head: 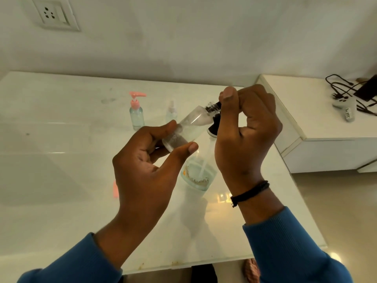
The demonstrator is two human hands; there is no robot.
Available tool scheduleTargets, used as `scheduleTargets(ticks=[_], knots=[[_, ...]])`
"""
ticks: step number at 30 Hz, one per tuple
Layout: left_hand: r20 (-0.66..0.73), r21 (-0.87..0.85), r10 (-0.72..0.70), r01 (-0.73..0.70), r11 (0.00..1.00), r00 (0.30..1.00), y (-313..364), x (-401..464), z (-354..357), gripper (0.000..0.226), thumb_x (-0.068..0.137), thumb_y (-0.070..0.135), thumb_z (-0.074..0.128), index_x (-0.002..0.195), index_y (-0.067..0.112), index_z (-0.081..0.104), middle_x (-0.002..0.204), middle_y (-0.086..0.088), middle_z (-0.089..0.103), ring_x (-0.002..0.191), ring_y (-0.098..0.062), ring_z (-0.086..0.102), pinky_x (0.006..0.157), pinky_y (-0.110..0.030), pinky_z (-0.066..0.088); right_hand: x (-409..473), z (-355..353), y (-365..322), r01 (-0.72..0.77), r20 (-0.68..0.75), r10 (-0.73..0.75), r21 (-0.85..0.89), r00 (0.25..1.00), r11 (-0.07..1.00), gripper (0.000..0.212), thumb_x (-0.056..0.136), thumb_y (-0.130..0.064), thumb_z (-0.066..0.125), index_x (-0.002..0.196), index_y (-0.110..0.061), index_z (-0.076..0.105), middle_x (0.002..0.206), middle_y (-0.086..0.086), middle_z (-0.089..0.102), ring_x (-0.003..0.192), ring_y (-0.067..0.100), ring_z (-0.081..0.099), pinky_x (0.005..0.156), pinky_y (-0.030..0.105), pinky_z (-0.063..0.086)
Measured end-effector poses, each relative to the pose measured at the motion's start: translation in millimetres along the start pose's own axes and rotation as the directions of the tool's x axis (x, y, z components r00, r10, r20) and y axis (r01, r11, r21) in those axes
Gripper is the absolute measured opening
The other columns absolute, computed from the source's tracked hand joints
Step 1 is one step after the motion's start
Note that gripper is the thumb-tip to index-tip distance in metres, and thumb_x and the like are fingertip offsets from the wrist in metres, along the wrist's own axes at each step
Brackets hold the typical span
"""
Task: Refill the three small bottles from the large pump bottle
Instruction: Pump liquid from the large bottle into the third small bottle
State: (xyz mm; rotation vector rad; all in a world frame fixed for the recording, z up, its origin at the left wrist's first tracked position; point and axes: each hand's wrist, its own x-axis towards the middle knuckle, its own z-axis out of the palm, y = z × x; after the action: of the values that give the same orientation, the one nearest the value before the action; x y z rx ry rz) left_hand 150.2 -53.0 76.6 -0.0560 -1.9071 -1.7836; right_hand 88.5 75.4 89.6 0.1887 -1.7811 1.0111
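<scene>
Two hands, three small bottles, one large bottle, one socket.

Two hands were in view, the left hand (151,160) and the right hand (246,129), each out of a blue sleeve. Three small bottles were counted: one clear bottle (187,127) tilted between the two hands, one pink-pump bottle (136,113) beyond the left hand, and one spray bottle (171,112) just right of that, blurred. One large bottle (197,175) stood below the hands, between the wrists. One black cap (213,127) showed beside the right palm. One black band (250,192) circled the right wrist. One wall socket (54,14) sat far up left. One cable tangle (346,90) lay well right of the right hand.
</scene>
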Motion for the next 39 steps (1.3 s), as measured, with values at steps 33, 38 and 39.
scheduleTargets(ticks=[33,38,39], knots=[[-0.052,-0.153,-0.051,0.042,0.987,0.997,-1.1,8.8,-16.3,0.031,0.071,0.015,0.083,0.097,0.020,0.068,0.091,0.023,0.075,0.091,-0.001,0.074,0.076,-0.010,0.055,21.8,-2.4,-33.2,-0.015,0.306,0.040,-0.084,0.951,0.996,0.016,0.092,-0.031,0.065,0.076,-0.027,0.064,0.072,-0.027,0.056,0.087,0.017,0.058,0.078,0.051,0.051],[-0.061,-0.150,-0.050,0.040,0.988,0.997,-2.1,10.5,-16.8,0.031,0.073,0.012,0.083,0.099,0.017,0.067,0.090,0.024,0.075,0.092,-0.001,0.074,0.078,-0.011,0.055,23.9,-1.2,-41.0,0.020,0.342,-0.013,-0.018,0.939,1.000,0.011,0.091,-0.034,0.067,0.080,-0.031,0.067,0.075,-0.035,0.053,0.094,0.019,0.063,0.072,0.048,0.057],[-0.063,-0.151,-0.048,0.038,0.988,0.997,-2.9,10.9,-17.4,0.031,0.074,0.010,0.083,0.100,0.014,0.066,0.090,0.023,0.075,0.092,-0.001,0.073,0.078,-0.011,0.055,23.9,-0.6,-42.0,0.019,0.347,-0.016,-0.006,0.938,1.000,0.010,0.091,-0.034,0.068,0.082,-0.029,0.070,0.076,-0.035,0.054,0.095,0.020,0.064,0.071,0.047,0.057]])
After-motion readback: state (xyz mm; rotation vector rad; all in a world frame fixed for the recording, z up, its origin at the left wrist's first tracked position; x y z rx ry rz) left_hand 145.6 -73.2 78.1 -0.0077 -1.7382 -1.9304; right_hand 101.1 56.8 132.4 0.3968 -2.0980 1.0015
